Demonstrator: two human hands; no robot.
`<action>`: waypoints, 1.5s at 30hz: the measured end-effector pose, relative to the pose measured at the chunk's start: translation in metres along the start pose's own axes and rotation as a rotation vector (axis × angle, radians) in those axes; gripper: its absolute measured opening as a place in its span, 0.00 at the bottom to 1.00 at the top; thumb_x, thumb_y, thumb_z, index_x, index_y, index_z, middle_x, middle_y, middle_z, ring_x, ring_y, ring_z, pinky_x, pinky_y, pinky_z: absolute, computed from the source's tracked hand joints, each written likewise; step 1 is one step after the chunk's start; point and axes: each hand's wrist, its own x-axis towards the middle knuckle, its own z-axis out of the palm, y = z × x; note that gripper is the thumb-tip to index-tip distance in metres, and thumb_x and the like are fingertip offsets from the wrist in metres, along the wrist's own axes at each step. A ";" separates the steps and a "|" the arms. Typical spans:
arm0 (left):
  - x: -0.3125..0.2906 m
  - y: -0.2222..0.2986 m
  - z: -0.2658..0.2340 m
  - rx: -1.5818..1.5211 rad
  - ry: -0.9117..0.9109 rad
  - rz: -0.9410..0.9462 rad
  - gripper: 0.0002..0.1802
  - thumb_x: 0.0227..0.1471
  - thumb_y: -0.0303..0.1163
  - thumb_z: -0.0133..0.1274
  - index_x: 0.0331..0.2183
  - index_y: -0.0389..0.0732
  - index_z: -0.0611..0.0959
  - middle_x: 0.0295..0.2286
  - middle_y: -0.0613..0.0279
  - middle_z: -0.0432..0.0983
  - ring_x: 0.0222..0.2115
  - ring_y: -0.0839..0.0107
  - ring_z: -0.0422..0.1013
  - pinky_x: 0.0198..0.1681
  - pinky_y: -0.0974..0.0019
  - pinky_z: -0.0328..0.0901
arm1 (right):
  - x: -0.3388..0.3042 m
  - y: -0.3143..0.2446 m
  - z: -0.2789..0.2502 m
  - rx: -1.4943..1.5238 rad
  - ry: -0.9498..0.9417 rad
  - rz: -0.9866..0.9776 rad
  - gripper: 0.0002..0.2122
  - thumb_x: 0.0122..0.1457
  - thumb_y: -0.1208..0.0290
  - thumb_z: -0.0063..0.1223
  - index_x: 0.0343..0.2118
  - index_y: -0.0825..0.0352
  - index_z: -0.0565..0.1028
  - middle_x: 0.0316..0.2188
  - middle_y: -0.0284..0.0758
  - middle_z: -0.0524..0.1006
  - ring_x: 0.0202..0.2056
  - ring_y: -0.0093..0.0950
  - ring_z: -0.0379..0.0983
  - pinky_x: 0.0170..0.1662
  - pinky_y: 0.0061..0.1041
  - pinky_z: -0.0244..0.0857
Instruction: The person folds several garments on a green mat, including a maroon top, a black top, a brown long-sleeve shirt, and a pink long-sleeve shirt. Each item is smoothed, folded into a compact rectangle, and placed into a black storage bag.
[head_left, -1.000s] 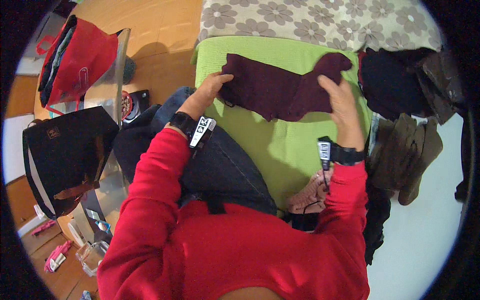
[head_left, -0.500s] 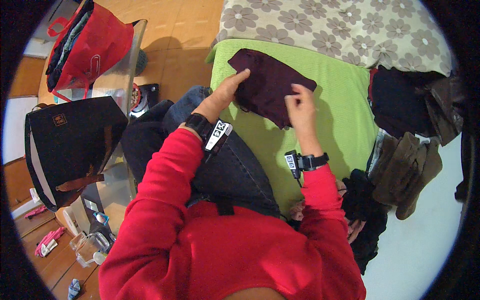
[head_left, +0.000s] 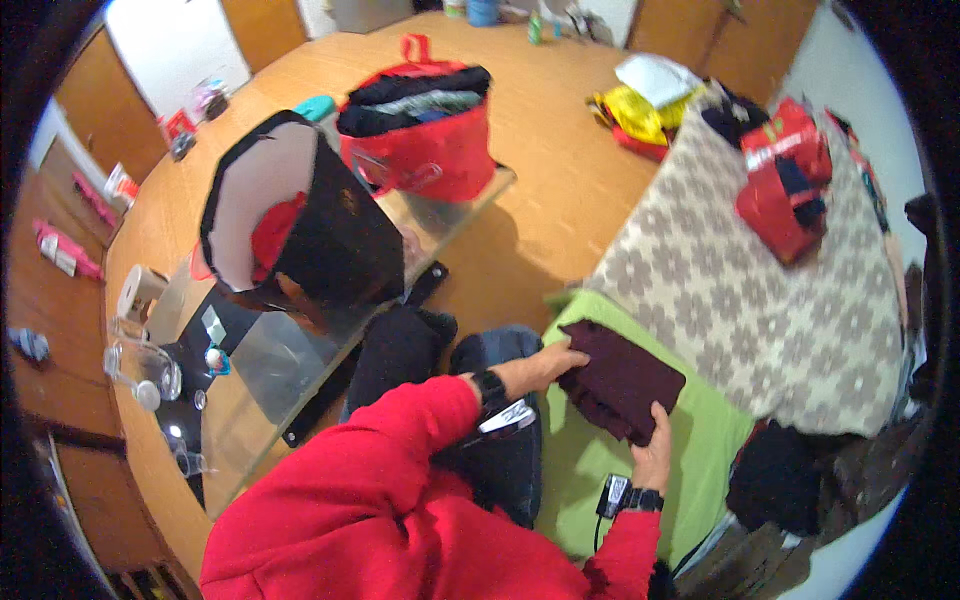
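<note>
A folded dark maroon garment is held between my two hands over the light green cloth. My left hand grips its left edge, thumb on top and the other fingers hidden beneath. At the lower right corner my right hand has hold of it, thumb on top. What kind of garment it is does not show in its folded state.
A black bag with something red inside and a red bag full of folded clothes stand on a glass table at the left. Right of me lie dark clothes. Red items rest on the flowered bedspread.
My view has swung left and up, bringing the room and both bags further into sight. My right hand, raised beside the garment before, now grips its lower right corner. The left hand keeps its hold.
</note>
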 end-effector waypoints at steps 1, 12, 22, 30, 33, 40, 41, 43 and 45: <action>-0.016 0.013 -0.008 -0.151 -0.045 -0.052 0.21 0.49 0.34 0.50 0.45 0.37 0.71 0.37 0.58 0.74 0.37 0.64 0.70 0.43 0.59 0.63 | -0.002 -0.007 0.014 -0.022 -0.082 -0.026 0.19 0.53 0.70 0.50 0.48 0.70 0.66 0.44 0.40 0.72 0.44 0.36 0.70 0.48 0.38 0.66; -0.227 0.045 -0.156 1.452 0.788 0.237 0.27 0.48 0.43 0.49 0.48 0.39 0.69 0.48 0.50 0.64 0.50 0.51 0.59 0.52 0.48 0.54 | 0.009 -0.054 0.279 -0.460 -0.437 -0.068 0.20 0.53 0.68 0.48 0.48 0.69 0.66 0.42 0.37 0.72 0.42 0.33 0.71 0.48 0.34 0.65; -0.239 0.042 -0.176 1.463 0.851 0.099 0.29 0.45 0.45 0.50 0.47 0.39 0.71 0.51 0.50 0.60 0.52 0.51 0.56 0.54 0.47 0.52 | 0.089 -0.001 0.584 -0.164 -1.211 -0.041 0.19 0.54 0.65 0.49 0.48 0.67 0.66 0.43 0.40 0.73 0.44 0.36 0.70 0.48 0.38 0.65; -0.244 0.037 -0.189 1.400 0.866 0.030 0.28 0.45 0.44 0.50 0.46 0.40 0.72 0.51 0.51 0.60 0.51 0.51 0.57 0.49 0.45 0.56 | 0.232 0.129 0.587 -0.680 -0.649 -0.110 0.24 0.44 0.69 0.57 0.44 0.77 0.68 0.40 0.42 0.73 0.38 0.33 0.73 0.45 0.31 0.66; -0.245 0.037 -0.190 1.424 0.887 0.032 0.27 0.45 0.45 0.50 0.46 0.41 0.72 0.49 0.51 0.62 0.48 0.50 0.60 0.50 0.46 0.57 | 0.253 0.132 0.587 -0.838 -0.704 -0.200 0.22 0.43 0.69 0.56 0.39 0.81 0.70 0.36 0.44 0.75 0.35 0.32 0.74 0.40 0.28 0.67; -0.236 0.038 -0.185 1.417 0.868 0.000 0.27 0.45 0.45 0.50 0.46 0.41 0.73 0.51 0.51 0.60 0.51 0.50 0.56 0.49 0.44 0.56 | 0.216 0.100 0.563 -1.207 -0.757 -0.616 0.29 0.47 0.68 0.55 0.52 0.76 0.61 0.33 0.38 0.74 0.29 0.25 0.72 0.28 0.23 0.67; -0.234 0.039 -0.185 1.436 0.877 -0.002 0.27 0.45 0.44 0.50 0.46 0.41 0.72 0.51 0.51 0.61 0.51 0.50 0.56 0.50 0.45 0.55 | 0.207 0.103 0.552 -1.078 -0.689 -0.586 0.30 0.48 0.69 0.55 0.53 0.74 0.59 0.30 0.36 0.74 0.26 0.24 0.71 0.26 0.20 0.66; -0.229 0.041 -0.186 1.479 0.807 -0.035 0.27 0.45 0.44 0.50 0.47 0.40 0.72 0.50 0.51 0.62 0.52 0.51 0.57 0.51 0.46 0.55 | 0.185 0.100 0.516 -1.064 -0.737 -0.602 0.27 0.49 0.72 0.53 0.53 0.70 0.60 0.29 0.34 0.73 0.26 0.21 0.69 0.27 0.19 0.67; -0.223 0.042 -0.185 1.555 0.807 0.087 0.26 0.46 0.41 0.50 0.47 0.40 0.71 0.50 0.51 0.61 0.51 0.51 0.57 0.52 0.49 0.55 | 0.151 0.107 0.464 -1.014 -0.620 -0.733 0.26 0.48 0.72 0.54 0.51 0.69 0.61 0.34 0.36 0.73 0.29 0.24 0.71 0.32 0.24 0.68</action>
